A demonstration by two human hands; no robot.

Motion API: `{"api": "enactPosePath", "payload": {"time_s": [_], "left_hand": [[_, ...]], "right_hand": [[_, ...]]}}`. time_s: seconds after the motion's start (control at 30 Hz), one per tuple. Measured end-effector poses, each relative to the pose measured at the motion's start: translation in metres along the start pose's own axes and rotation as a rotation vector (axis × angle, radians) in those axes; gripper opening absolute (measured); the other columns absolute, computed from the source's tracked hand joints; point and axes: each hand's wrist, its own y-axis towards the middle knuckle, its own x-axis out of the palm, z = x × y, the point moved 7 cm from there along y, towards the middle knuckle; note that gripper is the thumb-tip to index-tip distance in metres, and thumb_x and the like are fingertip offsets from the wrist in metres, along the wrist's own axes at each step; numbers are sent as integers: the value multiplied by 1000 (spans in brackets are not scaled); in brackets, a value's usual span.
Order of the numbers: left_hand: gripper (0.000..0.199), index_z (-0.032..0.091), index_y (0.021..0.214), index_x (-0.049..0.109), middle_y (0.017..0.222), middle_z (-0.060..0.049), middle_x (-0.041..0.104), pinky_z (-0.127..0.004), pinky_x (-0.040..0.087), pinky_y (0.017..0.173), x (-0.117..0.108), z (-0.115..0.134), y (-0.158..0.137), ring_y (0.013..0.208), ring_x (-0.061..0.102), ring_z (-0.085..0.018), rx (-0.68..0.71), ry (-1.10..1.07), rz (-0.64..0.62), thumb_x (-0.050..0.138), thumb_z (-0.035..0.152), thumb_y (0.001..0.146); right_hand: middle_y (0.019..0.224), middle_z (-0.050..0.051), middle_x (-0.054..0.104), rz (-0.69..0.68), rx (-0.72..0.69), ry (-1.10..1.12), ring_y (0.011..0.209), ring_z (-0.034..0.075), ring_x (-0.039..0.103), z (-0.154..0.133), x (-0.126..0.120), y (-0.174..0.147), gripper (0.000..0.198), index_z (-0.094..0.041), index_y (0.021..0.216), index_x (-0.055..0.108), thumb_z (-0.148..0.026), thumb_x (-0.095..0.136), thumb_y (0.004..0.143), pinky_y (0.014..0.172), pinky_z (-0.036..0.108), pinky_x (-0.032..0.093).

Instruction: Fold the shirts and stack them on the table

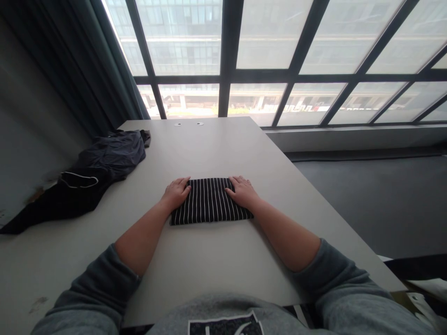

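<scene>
A folded black cloth with white stripes (pixel 211 202) lies flat on the white table (pixel 209 270). My left hand (pixel 176 193) rests at its left edge, fingers stretched toward the far corner and the thumb touching the cloth. On the opposite edge, my right hand (pixel 242 191) lies with fingers extended along the far right corner and its thumb over the stripes. Both hands are open, and the cloth stays on the tabletop between them. The undersides of my fingers are hidden.
Crumpled dark garments (pixel 104 163) are heaped along the table's left side, one black with a white cord or trim. Two small round fittings sit near the far edge. A dark curtain (pixel 80 60) hangs at left, and large framed windows (pixel 261 42) stand beyond.
</scene>
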Motion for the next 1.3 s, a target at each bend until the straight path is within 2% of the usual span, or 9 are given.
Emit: {"api": "enactPosePath", "payload": {"time_s": [0.23,0.43,0.63,0.8,0.97,1.07,1.17,1.23,1.3], "left_hand": [[46,21,133,70,134,-13,71,-50,47,112,-13,0,1,125,64,-33,-37,8,26,42,44,104],[39,25,124,74,122,-10,75,-45,51,107,-19,2,-2,117,68,-30,-14,-42,38,49,43,100],[32,23,116,74,120,-11,76,-46,52,108,-32,10,-2,116,68,-30,52,-219,102,53,37,97],[30,20,116,72,120,-11,71,-45,51,111,-36,10,-2,117,67,-28,64,-270,139,58,33,93],[28,21,114,72,120,-10,69,-45,51,113,-34,0,-1,119,66,-28,18,-299,158,60,31,91],[29,21,116,71,121,-10,70,-45,51,113,-32,-5,0,119,66,-27,-22,-319,165,60,28,90],[34,21,122,68,122,-10,72,-45,51,112,-31,-10,1,120,67,-27,-78,-336,201,59,26,90],[33,21,121,69,120,-10,73,-45,51,112,-31,-12,2,119,67,-27,-106,-337,216,59,26,90],[31,21,118,70,119,-10,74,-44,52,111,-32,-15,3,118,68,-27,-125,-330,226,60,26,89]], "right_hand": [[148,19,58,82,-87,54,141,30,50,2,-13,3,62,-12,155,54,-43,61,102,124,37,33],[139,17,62,97,-142,81,132,29,56,3,-16,3,53,-14,148,61,-39,62,101,119,37,39],[138,16,64,66,-138,33,131,31,56,12,-18,11,58,-16,152,59,-42,64,101,117,40,41],[125,16,69,-20,-177,-22,122,32,62,13,-28,23,37,-15,124,76,-39,72,96,111,41,46],[122,13,72,-216,-274,40,113,29,67,4,-39,45,25,-20,115,74,-25,75,91,101,40,54],[106,10,75,-455,-138,227,90,25,72,13,-37,64,27,-22,111,72,-26,80,86,82,38,60],[99,6,73,-710,2,508,76,20,71,22,-32,79,40,-22,115,66,-28,85,81,69,35,62],[98,4,71,-782,23,606,77,19,70,25,-32,90,49,-23,118,61,-28,88,78,67,33,63],[98,2,69,-786,14,613,79,18,69,27,-31,103,54,-24,120,58,-27,90,77,66,30,63]]}}
